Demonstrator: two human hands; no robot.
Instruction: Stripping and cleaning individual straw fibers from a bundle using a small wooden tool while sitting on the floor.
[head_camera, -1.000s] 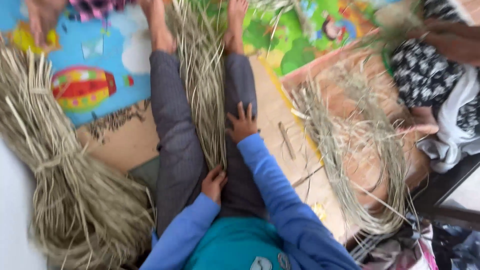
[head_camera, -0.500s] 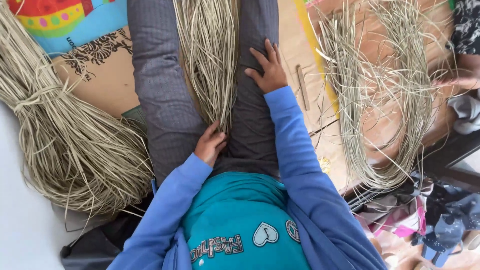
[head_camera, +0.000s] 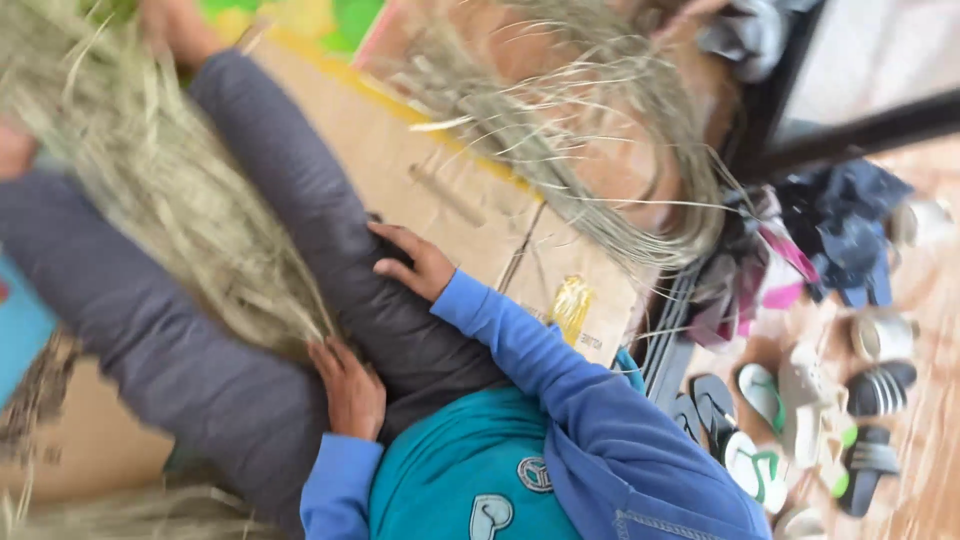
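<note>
Grass fibres lie in a long pale bundle (head_camera: 170, 200) along the trough between your outstretched legs, its long axis running away from your body toward your feet and its near tip tapering to a point just beyond the fingertips of your left hand (head_camera: 350, 385). That hand sits at the inner crease of your lap, fingers loosely curled and pointing up at the tapered end; whether they actually pinch any strands you cannot tell, since the tip of the bundle and the fingertips blur together. Your right hand (head_camera: 415, 262) lies flat on your right leg (head_camera: 330, 240), fingers spread and released, holding nothing, with the bundle off to the thumb side of it and a strip of grey trouser cloth between.

Of the two, your left hand is the nearer to the fibres, almost touching the narrow end, while the right is beside the thicker middle stretch but clearly apart from it.

Beyond your right fingers lies flattened cardboard (head_camera: 440, 170), and farther out a second, looser heap of grass (head_camera: 580, 160). Sandals (head_camera: 800, 420) sit well off behind your right elbow.
</note>
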